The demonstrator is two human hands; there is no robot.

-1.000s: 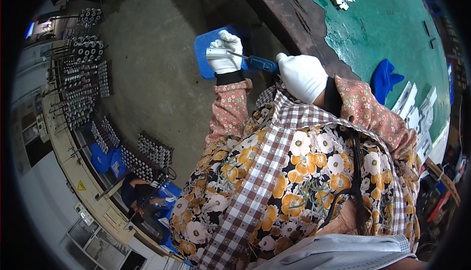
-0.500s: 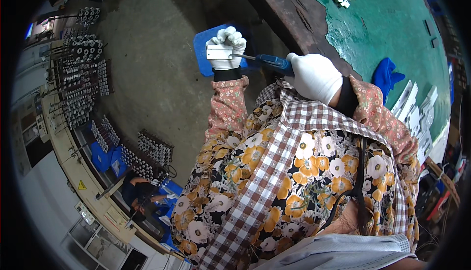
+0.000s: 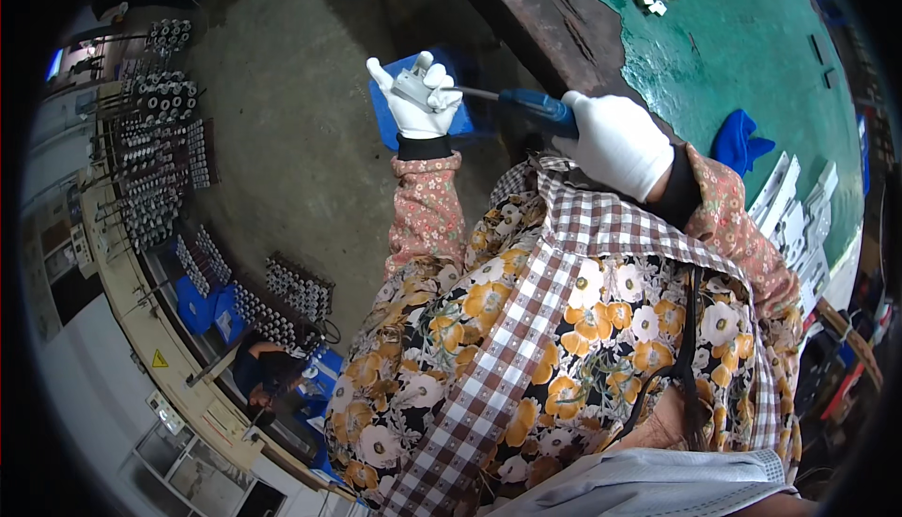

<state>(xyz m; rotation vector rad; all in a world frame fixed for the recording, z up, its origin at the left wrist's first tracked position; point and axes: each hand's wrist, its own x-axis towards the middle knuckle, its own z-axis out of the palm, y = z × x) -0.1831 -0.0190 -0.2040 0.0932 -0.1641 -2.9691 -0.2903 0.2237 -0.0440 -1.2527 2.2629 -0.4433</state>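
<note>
Green-topped counter (image 3: pixel 742 66), two o'clock: your left hand (image 3: pixel 425 115) grasps a silvery metal piece (image 3: pixel 410 87), right hand (image 3: pixel 620 148) a blue-handled metal-shafted tool (image 3: pixel 539 111); apparent tooling demands steadiness.

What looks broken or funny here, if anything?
The green table looks worn along one side: its green top stops in a ragged line, and the dark brown edge beside it has rough, gouge-like marks.
</note>
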